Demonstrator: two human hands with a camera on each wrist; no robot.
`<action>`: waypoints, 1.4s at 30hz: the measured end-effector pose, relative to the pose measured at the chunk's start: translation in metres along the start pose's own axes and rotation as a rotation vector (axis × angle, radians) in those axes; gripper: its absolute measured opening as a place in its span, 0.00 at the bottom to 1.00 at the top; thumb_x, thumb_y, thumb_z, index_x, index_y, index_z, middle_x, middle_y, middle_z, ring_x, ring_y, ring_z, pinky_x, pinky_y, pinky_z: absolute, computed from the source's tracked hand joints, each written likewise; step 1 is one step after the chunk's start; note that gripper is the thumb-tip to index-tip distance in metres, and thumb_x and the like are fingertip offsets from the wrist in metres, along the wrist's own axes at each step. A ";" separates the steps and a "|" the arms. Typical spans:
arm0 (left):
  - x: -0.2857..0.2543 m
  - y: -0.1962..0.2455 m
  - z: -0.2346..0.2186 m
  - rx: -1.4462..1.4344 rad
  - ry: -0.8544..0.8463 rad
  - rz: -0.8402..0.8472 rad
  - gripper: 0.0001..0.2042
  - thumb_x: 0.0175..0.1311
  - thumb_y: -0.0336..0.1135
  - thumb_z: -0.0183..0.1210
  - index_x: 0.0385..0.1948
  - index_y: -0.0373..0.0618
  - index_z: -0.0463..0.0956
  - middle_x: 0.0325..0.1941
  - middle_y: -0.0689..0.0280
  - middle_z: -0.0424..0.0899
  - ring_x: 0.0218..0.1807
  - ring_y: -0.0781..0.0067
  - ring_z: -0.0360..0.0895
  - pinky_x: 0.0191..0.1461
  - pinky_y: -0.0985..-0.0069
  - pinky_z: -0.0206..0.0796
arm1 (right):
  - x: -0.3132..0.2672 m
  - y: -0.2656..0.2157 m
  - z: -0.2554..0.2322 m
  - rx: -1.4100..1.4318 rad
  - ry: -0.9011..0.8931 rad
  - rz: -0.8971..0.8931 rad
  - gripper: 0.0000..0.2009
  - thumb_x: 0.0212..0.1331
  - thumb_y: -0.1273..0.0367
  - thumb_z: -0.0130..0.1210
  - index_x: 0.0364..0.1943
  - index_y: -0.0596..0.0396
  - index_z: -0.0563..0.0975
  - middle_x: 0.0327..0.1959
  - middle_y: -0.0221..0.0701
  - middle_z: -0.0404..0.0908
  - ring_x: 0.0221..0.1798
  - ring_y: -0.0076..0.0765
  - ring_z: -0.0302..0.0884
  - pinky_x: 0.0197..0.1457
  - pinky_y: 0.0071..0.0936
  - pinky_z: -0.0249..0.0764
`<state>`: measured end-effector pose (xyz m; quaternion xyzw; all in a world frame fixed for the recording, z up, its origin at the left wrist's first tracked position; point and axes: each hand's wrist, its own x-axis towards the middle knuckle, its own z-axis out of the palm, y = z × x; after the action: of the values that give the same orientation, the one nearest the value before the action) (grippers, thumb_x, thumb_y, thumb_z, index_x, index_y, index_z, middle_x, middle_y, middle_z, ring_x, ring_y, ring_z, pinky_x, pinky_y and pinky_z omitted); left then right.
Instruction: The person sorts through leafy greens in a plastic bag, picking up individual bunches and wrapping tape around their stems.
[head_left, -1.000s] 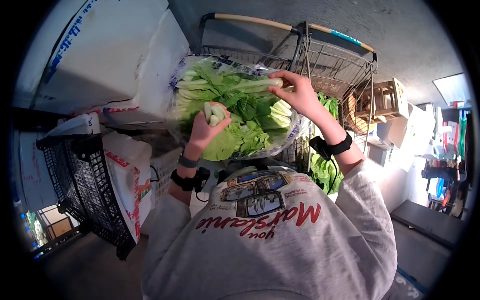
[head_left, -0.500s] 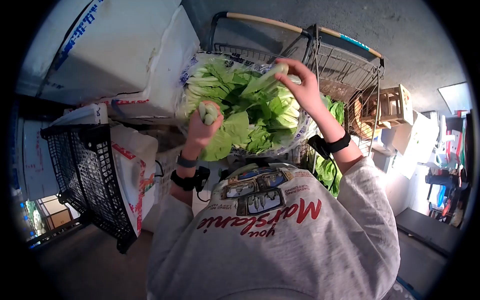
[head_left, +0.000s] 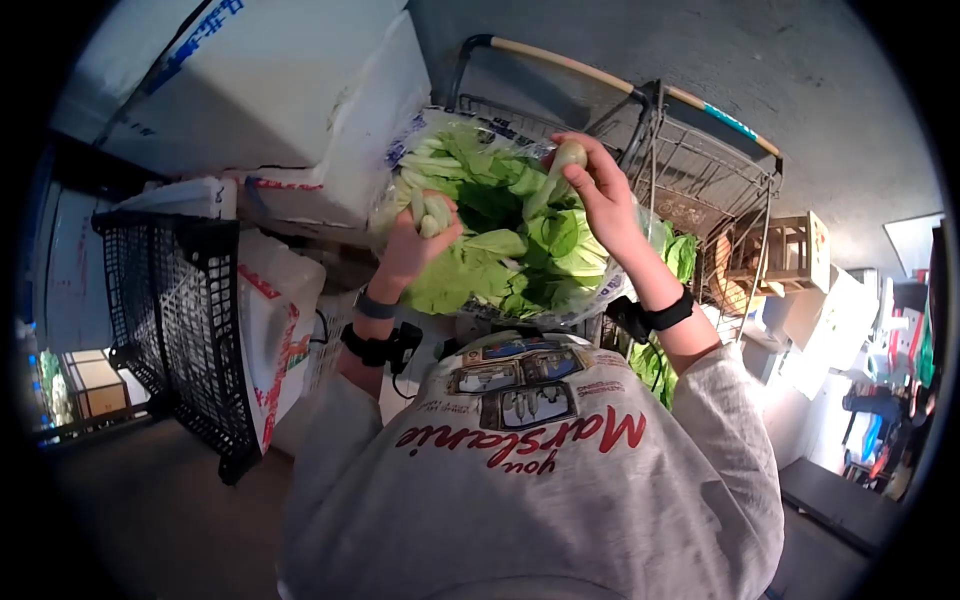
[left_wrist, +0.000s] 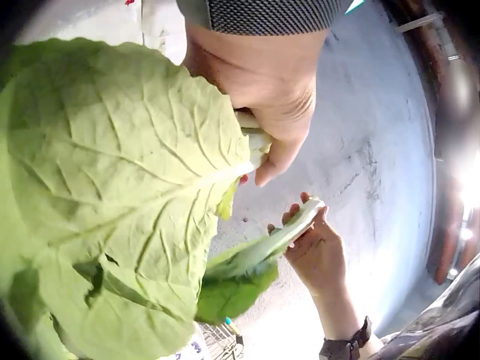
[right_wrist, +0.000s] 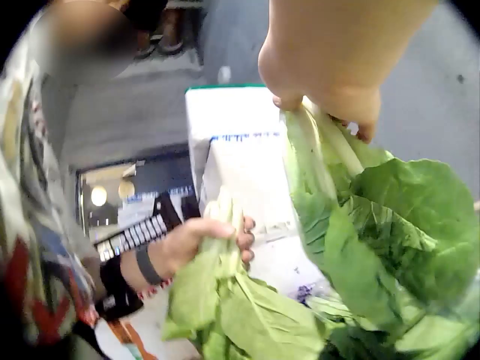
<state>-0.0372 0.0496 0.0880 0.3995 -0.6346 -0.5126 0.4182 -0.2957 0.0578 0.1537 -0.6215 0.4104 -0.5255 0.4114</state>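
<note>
My left hand (head_left: 405,252) grips a bunch of leafy greens by the white stalks (head_left: 432,214), which poke up out of the fist. In the left wrist view a broad leaf (left_wrist: 127,157) of that bunch spreads below the hand. Opposite, my right hand (head_left: 607,205) pinches a stalk of leafy greens (head_left: 550,185) near its pale cut end, leaves hanging down. Below both hands, more leafy greens (head_left: 480,280) fill a clear plastic bag (head_left: 403,145) with blue print. The right wrist view shows dark green leaves (right_wrist: 420,217) under the right hand.
A wire cart (head_left: 700,165) with a wooden handle bar stands behind the bag. White foam boxes (head_left: 270,110) are stacked on the left, above a black plastic crate (head_left: 170,310). A wooden crate (head_left: 790,250) sits at the right; more greens (head_left: 655,375) lie below the right forearm.
My right hand has raised its stalk from lying nearly flat across the greens to standing steeply, cut end up. The left hand keeps its bunch, while the head view has shifted slightly.
</note>
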 end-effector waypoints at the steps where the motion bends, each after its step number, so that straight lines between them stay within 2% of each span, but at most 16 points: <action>1: -0.001 0.002 -0.001 -0.103 -0.021 -0.039 0.15 0.50 0.24 0.63 0.40 0.40 0.70 0.29 0.70 0.75 0.32 0.80 0.72 0.37 0.79 0.66 | 0.002 0.004 0.007 0.086 -0.060 0.042 0.13 0.63 0.69 0.47 0.51 0.55 0.70 0.45 0.32 0.77 0.48 0.28 0.75 0.53 0.25 0.68; 4: 0.001 0.012 0.007 -0.164 -0.054 -0.053 0.16 0.53 0.28 0.64 0.42 0.41 0.69 0.32 0.71 0.75 0.35 0.81 0.71 0.39 0.79 0.65 | -0.002 0.022 0.036 0.017 -0.171 0.151 0.14 0.66 0.65 0.45 0.53 0.53 0.69 0.46 0.32 0.75 0.47 0.29 0.72 0.52 0.27 0.67; 6: 0.003 0.001 0.020 -0.234 0.024 -0.095 0.18 0.55 0.33 0.63 0.44 0.41 0.68 0.35 0.70 0.74 0.39 0.81 0.70 0.42 0.79 0.64 | -0.007 0.032 0.061 0.040 -0.119 0.178 0.14 0.66 0.65 0.44 0.52 0.54 0.68 0.45 0.36 0.75 0.48 0.33 0.72 0.52 0.29 0.66; 10: 0.007 -0.012 0.050 -0.307 0.237 -0.077 0.26 0.61 0.47 0.58 0.53 0.41 0.61 0.47 0.67 0.70 0.48 0.77 0.67 0.52 0.78 0.59 | -0.012 0.063 0.092 -0.136 -0.002 -0.029 0.15 0.65 0.63 0.45 0.51 0.56 0.68 0.47 0.41 0.73 0.49 0.39 0.71 0.54 0.27 0.64; 11: 0.004 -0.013 0.052 -0.262 0.202 -0.095 0.32 0.62 0.54 0.53 0.59 0.40 0.54 0.52 0.63 0.67 0.53 0.72 0.65 0.55 0.74 0.58 | -0.014 0.067 0.094 -0.040 -0.010 0.047 0.16 0.65 0.62 0.46 0.51 0.56 0.67 0.49 0.39 0.72 0.51 0.35 0.69 0.56 0.25 0.62; 15: -0.005 -0.021 0.057 -0.251 0.168 -0.161 0.36 0.63 0.58 0.48 0.63 0.40 0.49 0.58 0.59 0.63 0.60 0.68 0.61 0.61 0.72 0.53 | -0.022 0.068 0.094 0.324 -0.030 0.210 0.19 0.64 0.61 0.49 0.54 0.56 0.66 0.49 0.32 0.73 0.49 0.25 0.66 0.55 0.23 0.62; 19: -0.012 -0.028 0.059 -0.306 0.174 -0.218 0.35 0.64 0.58 0.46 0.63 0.41 0.51 0.59 0.60 0.63 0.60 0.68 0.61 0.62 0.72 0.51 | -0.029 0.078 0.088 0.356 -0.072 0.295 0.20 0.61 0.64 0.53 0.53 0.59 0.66 0.49 0.33 0.73 0.49 0.24 0.67 0.54 0.22 0.63; 21: -0.011 -0.030 0.058 -0.395 0.188 -0.321 0.32 0.64 0.58 0.45 0.61 0.40 0.57 0.56 0.62 0.66 0.57 0.69 0.63 0.62 0.72 0.52 | -0.031 0.074 0.086 0.394 -0.077 0.311 0.20 0.59 0.65 0.56 0.52 0.59 0.67 0.47 0.32 0.73 0.47 0.23 0.68 0.53 0.21 0.64; 23: -0.010 -0.027 0.053 -0.447 0.167 -0.303 0.31 0.64 0.58 0.45 0.59 0.41 0.60 0.54 0.63 0.67 0.56 0.70 0.64 0.61 0.72 0.53 | -0.035 0.073 0.085 0.432 -0.077 0.325 0.20 0.57 0.66 0.58 0.51 0.59 0.68 0.46 0.32 0.73 0.46 0.23 0.68 0.51 0.21 0.65; 25: -0.009 -0.027 0.052 -0.465 0.161 -0.261 0.28 0.64 0.58 0.46 0.55 0.42 0.66 0.49 0.65 0.71 0.52 0.72 0.66 0.58 0.73 0.55 | -0.038 0.074 0.084 0.232 -0.153 0.359 0.21 0.54 0.69 0.60 0.52 0.59 0.68 0.46 0.29 0.74 0.46 0.22 0.69 0.52 0.22 0.65; 29: -0.012 -0.026 0.047 -0.431 0.135 -0.388 0.29 0.63 0.59 0.47 0.54 0.42 0.66 0.49 0.66 0.71 0.53 0.72 0.66 0.58 0.74 0.55 | -0.040 0.068 0.081 0.188 -0.123 0.363 0.21 0.52 0.69 0.62 0.50 0.59 0.70 0.43 0.28 0.75 0.44 0.22 0.70 0.50 0.22 0.66; 31: -0.012 -0.027 0.042 -0.392 0.064 -0.433 0.31 0.62 0.59 0.49 0.55 0.41 0.65 0.50 0.65 0.71 0.54 0.72 0.65 0.58 0.75 0.54 | -0.040 0.071 0.076 0.330 -0.031 0.369 0.20 0.50 0.70 0.62 0.48 0.60 0.72 0.38 0.27 0.75 0.39 0.20 0.70 0.44 0.20 0.67; 34: -0.017 -0.028 0.054 -0.306 0.032 -0.354 0.31 0.62 0.59 0.49 0.57 0.41 0.63 0.53 0.64 0.70 0.56 0.72 0.64 0.61 0.74 0.52 | -0.035 0.066 0.068 0.496 -0.039 0.403 0.20 0.53 0.70 0.61 0.50 0.59 0.70 0.39 0.26 0.75 0.42 0.20 0.69 0.47 0.21 0.66; 35: -0.015 -0.033 0.061 -0.318 0.043 -0.362 0.31 0.63 0.57 0.49 0.58 0.41 0.62 0.55 0.63 0.69 0.57 0.71 0.63 0.62 0.74 0.51 | -0.036 0.063 0.069 0.339 -0.072 0.383 0.20 0.54 0.70 0.59 0.51 0.58 0.70 0.39 0.26 0.75 0.42 0.20 0.69 0.47 0.21 0.66; 40: -0.013 -0.046 0.070 -0.438 0.129 -0.378 0.31 0.63 0.58 0.49 0.58 0.40 0.62 0.56 0.61 0.68 0.58 0.70 0.63 0.62 0.73 0.52 | -0.038 0.074 0.072 0.435 -0.013 0.415 0.20 0.53 0.70 0.61 0.49 0.58 0.70 0.39 0.26 0.75 0.41 0.20 0.70 0.46 0.20 0.66; 42: -0.012 -0.048 0.064 -0.503 0.160 -0.504 0.30 0.63 0.59 0.47 0.55 0.40 0.65 0.51 0.62 0.71 0.53 0.70 0.67 0.57 0.73 0.57 | -0.041 0.075 0.070 0.316 -0.079 0.389 0.19 0.51 0.69 0.62 0.46 0.59 0.71 0.38 0.27 0.75 0.40 0.19 0.69 0.45 0.19 0.66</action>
<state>-0.0900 0.0739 0.0314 0.4669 -0.3355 -0.7067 0.4123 -0.2369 0.0773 0.0631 -0.4790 0.4185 -0.4695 0.6124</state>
